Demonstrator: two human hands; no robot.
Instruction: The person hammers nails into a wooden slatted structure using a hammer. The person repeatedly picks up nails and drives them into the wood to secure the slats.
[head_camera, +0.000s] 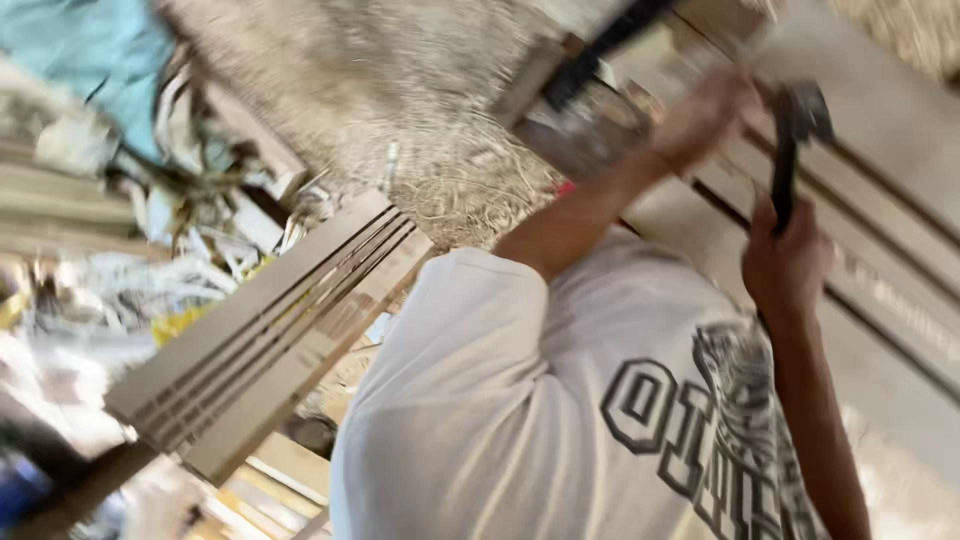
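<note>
**Figure: hammering at a stack of pale boards, view steeply tilted and motion-blurred.**

The right hand (787, 262) is closed around the lower end of the dark handle of a hammer (785, 175). The handle rises nearly straight from the fist, and its head lies up against the pale boards (890, 140) at upper right. The left hand (705, 115) is raised beside the hammer head, just to its left, and rests against the same boards. Blur hides its fingers, so it cannot be told whether they pinch anything.

The pale boards run diagonally from the top edge toward the lower right, with dark seams marking their long edges. A white printed shirt (520, 400) fills the lower middle, between the two forearms.

At left, well apart from both hands, a grooved plank (270, 330) slants from lower left to upper right. Three dark parallel lines run along its length, and its upper end stops near the shirt's sleeve. Beyond it is a heap of offcuts and scraps (200, 220), with a blue sheet (90, 50) in the top-left corner.

Straw-coloured litter (400, 90) covers the ground between the plank and the boards; this is the only open stretch. A dark bar (600, 40) crosses the boards' upper end.
</note>
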